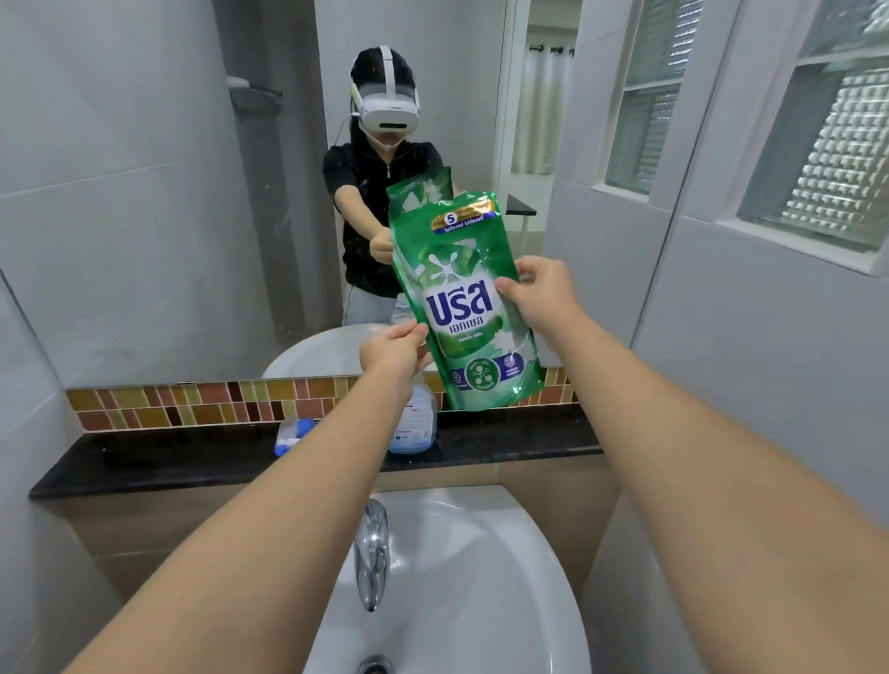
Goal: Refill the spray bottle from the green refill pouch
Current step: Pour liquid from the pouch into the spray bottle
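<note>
Both arms stretched forward over white sink (499,591). Left hand (392,352) pinching lower left edge of green refill pouch (466,307), thumb on front. Right hand (540,289) gripping pouch's right edge at mid-height, fingers curled round it. Pouch held upright, slightly tilted, in air before mirror (135,174), above black ledge (176,458). Spray bottle (415,424) standing on ledge just below left hand, partly hidden by wrist. Blue and white item (290,434) on ledge left of bottle. Ledge bare toward left end; chrome tap (372,556) below between forearms. Wall close on right.
</note>
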